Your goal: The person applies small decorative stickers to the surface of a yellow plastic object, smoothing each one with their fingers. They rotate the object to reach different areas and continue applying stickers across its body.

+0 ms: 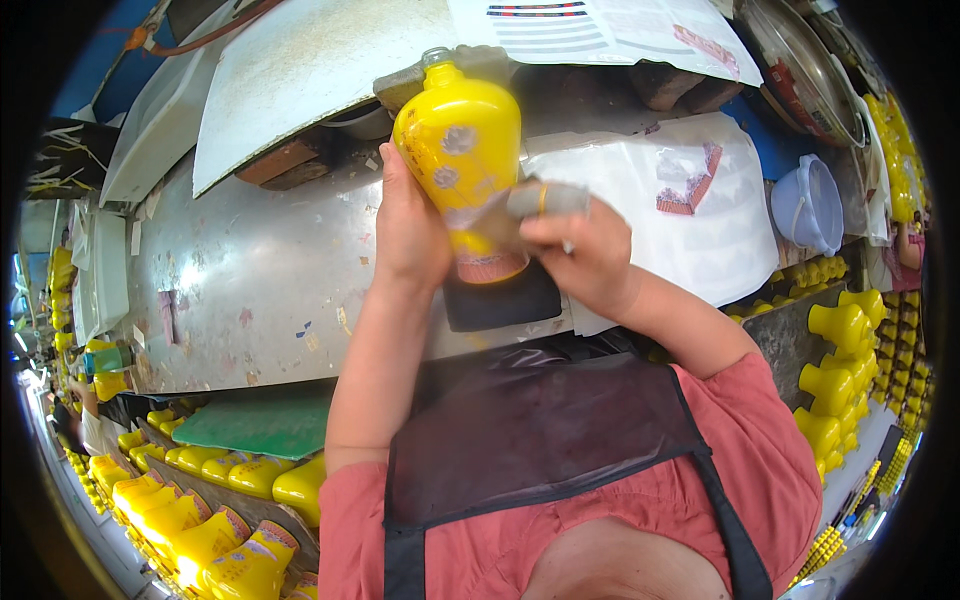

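A yellow vase with pale flower marks and a reddish band near its foot stands upright on a small black pad on the metal worktable. My left hand grips the vase's left side. My right hand presses a greyish strip, a decal or cloth, against the vase's lower front. The strip's exact kind is unclear.
Rows of yellow vases lie at lower left and stand on boards at right. A green board sits by the table edge. White plastic sheets, a pale blue bucket and a metal basin lie beyond.
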A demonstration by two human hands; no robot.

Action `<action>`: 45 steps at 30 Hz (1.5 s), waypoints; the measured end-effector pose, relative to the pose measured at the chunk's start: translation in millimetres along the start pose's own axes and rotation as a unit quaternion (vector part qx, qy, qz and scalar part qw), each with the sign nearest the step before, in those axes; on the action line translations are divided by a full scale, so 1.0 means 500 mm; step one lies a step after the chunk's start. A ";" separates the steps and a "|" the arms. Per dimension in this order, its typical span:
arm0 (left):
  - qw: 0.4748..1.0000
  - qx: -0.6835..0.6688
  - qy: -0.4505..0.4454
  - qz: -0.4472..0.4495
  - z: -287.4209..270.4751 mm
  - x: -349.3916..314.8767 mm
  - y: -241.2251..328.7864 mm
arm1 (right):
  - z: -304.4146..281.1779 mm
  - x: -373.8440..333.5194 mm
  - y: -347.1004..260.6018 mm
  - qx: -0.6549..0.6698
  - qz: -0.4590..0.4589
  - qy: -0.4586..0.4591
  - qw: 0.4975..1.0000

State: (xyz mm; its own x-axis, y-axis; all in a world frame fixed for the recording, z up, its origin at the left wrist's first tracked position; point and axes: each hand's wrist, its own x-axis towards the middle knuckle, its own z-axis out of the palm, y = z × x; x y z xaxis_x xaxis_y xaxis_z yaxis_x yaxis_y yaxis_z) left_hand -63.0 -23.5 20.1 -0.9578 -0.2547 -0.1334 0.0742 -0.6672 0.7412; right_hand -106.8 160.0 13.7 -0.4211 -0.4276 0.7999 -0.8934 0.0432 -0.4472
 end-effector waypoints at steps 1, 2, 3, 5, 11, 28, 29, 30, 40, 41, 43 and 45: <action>1.000 0.003 0.007 0.005 0.003 -0.001 0.001 | -0.007 -0.006 -0.005 0.023 0.016 -0.013 1.000; 1.000 0.008 0.011 0.012 0.005 -0.003 0.003 | -0.008 -0.011 -0.009 0.034 0.015 -0.052 0.998; 1.000 0.007 -0.005 0.025 0.007 -0.007 0.006 | -0.012 -0.010 -0.009 0.043 0.074 -0.019 0.996; 0.998 0.006 -0.031 0.048 0.011 -0.016 0.015 | -0.015 -0.005 -0.007 0.025 0.223 0.027 0.974; 0.987 0.120 -0.038 0.095 0.013 -0.046 0.014 | -0.016 0.015 -0.041 0.014 -0.060 -0.113 0.992; 0.970 0.189 -0.051 0.143 -0.040 -0.065 0.000 | 0.001 0.049 -0.095 -0.150 -0.188 -0.201 0.950; 0.970 0.186 -0.055 0.144 -0.043 -0.065 0.002 | 0.010 0.052 -0.100 -0.162 -0.176 -0.210 0.948; 0.970 0.184 -0.059 0.145 -0.044 -0.066 0.003 | 0.017 0.052 -0.108 -0.164 -0.204 -0.198 0.945; 0.985 0.135 -0.041 0.098 -0.019 -0.070 0.013 | 0.031 0.078 -0.115 -0.143 -0.078 -0.264 0.951; 0.982 0.157 -0.035 0.101 -0.014 -0.070 0.008 | 0.021 0.087 -0.090 -0.106 -0.017 -0.222 0.969; 0.972 0.202 -0.049 0.113 -0.006 -0.066 -0.005 | 0.002 0.102 -0.035 -0.143 0.031 -0.103 0.984; 0.975 0.196 -0.054 0.087 -0.004 -0.052 -0.016 | -0.009 0.100 -0.002 -0.156 0.050 -0.024 0.986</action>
State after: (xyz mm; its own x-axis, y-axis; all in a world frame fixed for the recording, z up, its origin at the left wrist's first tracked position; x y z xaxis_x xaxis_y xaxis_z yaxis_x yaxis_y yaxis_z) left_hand -38.2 -12.7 16.3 -0.9653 -0.2509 0.0721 0.1474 -0.2957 0.9438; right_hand -127.6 142.7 56.0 -0.5092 -0.4479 0.7349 -0.8550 0.3608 -0.3725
